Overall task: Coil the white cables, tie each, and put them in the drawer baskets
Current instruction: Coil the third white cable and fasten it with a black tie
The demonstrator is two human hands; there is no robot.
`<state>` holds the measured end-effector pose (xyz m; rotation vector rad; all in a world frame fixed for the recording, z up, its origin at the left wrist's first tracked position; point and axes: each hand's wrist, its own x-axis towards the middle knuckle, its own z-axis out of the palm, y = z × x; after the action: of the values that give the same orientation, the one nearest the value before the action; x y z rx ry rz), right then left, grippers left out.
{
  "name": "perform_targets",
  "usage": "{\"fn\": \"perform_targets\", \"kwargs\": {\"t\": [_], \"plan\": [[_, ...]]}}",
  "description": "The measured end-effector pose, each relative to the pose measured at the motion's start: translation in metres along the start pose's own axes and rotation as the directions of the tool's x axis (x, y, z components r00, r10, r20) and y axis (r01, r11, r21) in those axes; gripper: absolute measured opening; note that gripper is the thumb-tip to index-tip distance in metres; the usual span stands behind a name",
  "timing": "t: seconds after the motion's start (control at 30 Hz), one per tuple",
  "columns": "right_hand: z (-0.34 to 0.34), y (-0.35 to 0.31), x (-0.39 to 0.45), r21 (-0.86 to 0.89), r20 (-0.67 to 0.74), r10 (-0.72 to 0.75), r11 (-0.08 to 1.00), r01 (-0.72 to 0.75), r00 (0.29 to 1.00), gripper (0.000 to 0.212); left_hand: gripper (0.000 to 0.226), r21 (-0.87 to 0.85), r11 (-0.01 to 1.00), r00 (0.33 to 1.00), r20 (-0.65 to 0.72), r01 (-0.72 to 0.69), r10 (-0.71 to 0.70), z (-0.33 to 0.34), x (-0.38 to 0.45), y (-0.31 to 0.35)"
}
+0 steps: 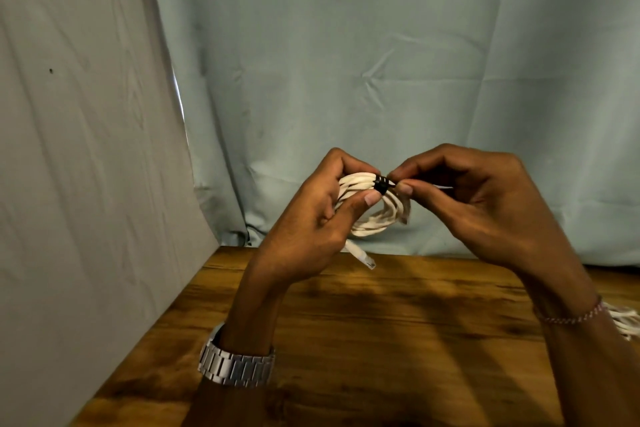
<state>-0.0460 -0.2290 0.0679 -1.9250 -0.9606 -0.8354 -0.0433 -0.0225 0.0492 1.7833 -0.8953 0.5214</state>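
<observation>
A coiled white cable point(379, 218) is held up above the wooden table point(381, 340). My left hand point(311, 218) grips the coil, thumb pressed near a black tie point(381, 185) wrapped round the strands. My right hand point(485, 204) pinches the tie's free end between thumb and fingers, right beside the coil. One cable plug point(365, 259) hangs below my left palm. More white cable point(625, 324) lies on the table at the right edge, partly hidden by my right wrist. No drawer or basket is in view.
Pale green cloth point(381, 62) hangs behind the table, and a lighter sheet point(86, 149) covers the left side. The table's left edge runs diagonally toward the bottom left.
</observation>
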Motion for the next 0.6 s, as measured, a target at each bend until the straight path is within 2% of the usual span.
{"fn": "perform_targets", "kwargs": {"t": [0.17,0.37,0.47,0.6], "plan": [[-0.003,0.002,0.000,-0.058,0.048,-0.014,0.998,0.017,0.999,0.015,0.014,-0.005,1.000,0.999,0.024,0.024,-0.023,0.002,0.000,0.000],[0.001,0.004,0.000,-0.340,0.142,-0.157,0.919,0.197,0.977,0.012,0.013,0.090,0.995,0.998,0.037,0.047,-0.050,0.012,0.001,-0.005],[-0.003,0.005,0.000,-0.250,0.072,-0.113,0.960,0.128,0.991,0.011,0.015,0.042,0.997,0.998,0.008,0.061,-0.061,0.010,0.002,-0.004],[-0.008,0.004,0.000,-0.020,0.070,0.074,0.997,-0.073,0.995,0.023,0.018,-0.005,0.998,0.998,0.004,0.055,-0.055,0.006,0.001,-0.001]]}}
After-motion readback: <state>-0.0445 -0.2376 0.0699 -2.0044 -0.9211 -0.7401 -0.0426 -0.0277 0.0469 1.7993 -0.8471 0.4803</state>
